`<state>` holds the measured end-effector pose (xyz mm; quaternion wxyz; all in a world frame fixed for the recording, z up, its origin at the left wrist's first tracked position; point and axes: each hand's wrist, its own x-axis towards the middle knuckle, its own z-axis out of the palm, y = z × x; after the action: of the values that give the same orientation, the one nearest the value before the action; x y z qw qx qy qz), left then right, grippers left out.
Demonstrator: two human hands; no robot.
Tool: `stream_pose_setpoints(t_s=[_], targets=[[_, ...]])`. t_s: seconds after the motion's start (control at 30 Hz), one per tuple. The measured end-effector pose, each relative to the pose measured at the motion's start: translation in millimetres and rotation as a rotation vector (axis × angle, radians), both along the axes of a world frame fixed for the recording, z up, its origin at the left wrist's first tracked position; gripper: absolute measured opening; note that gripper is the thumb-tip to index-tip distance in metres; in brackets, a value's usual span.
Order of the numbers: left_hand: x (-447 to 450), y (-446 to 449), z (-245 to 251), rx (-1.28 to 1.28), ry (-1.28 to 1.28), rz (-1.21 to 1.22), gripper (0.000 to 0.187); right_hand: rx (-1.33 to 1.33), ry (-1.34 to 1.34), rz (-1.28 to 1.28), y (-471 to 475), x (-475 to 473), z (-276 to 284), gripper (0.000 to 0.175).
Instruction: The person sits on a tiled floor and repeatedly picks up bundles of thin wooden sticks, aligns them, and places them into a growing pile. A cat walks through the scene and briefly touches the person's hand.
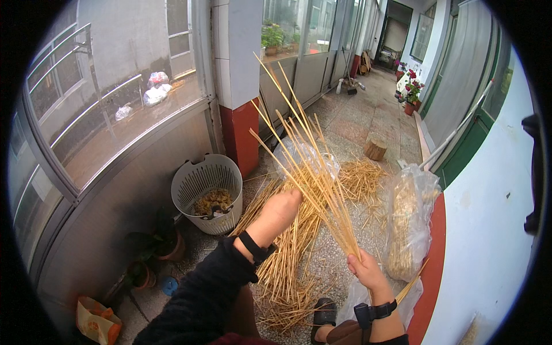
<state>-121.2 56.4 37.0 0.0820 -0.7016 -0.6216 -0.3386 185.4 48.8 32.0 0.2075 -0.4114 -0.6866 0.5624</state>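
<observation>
My right hand (365, 269) grips a fanned bundle of long straw stalks (321, 177) near its lower ends, and the stalks spread up and to the left. At the left edge of this bundle is my left hand (278, 213), its back towards me and its fingers curled. Its fingertips are hidden, so whether it pinches a stalk cannot be made out. Below both hands, a large heap of loose straw (286, 254) lies on the speckled floor. Shorter broken straw (362, 179) is scattered beyond it.
A grey slotted plastic basket (179, 196) with straw scraps stands left. Plastic-wrapped straw (403, 233) leans by the right wall. A wood stump (375, 149) sits ahead. Potted plants (172, 248) and a paper bag (97, 321) line the left; a potted red-flowered plant (412, 90) stands farther back.
</observation>
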Motion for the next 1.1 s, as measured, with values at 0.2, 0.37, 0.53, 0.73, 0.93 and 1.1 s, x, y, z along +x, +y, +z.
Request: stream_pose_setpoints(t_s=[0.2, 0.37, 0.53, 0.73, 0.93, 1.1], targets=[[51, -23, -10, -0.172, 0.191, -0.290, 0.007, -0.005, -0.007, -0.010, 1, 2, -3, 0.028], [106, -50, -34, -0.523, 0.262, -0.710, 0.010, 0.006, -0.042, -0.014, -1, -1, 5, 0.031], [138, -66, -44, -0.804, 0.343, -0.960, 0.016, 0.013, -0.009, -0.029, 1, -1, -4, 0.032], [29, -19, 20, -0.299, -1.016, -0.447, 0.019, 0.271, -0.217, -0.137, 16, 20, -9, 0.026], [-61, -14, 58, 0.454, -1.261, 0.043, 0.026, 0.541, -0.349, -0.099, 5, 15, 3, 0.022], [-84, -13, 47, 0.393, -1.166, 0.032, 0.047, 0.680, -0.432, -0.075, 1, 10, 8, 0.023]])
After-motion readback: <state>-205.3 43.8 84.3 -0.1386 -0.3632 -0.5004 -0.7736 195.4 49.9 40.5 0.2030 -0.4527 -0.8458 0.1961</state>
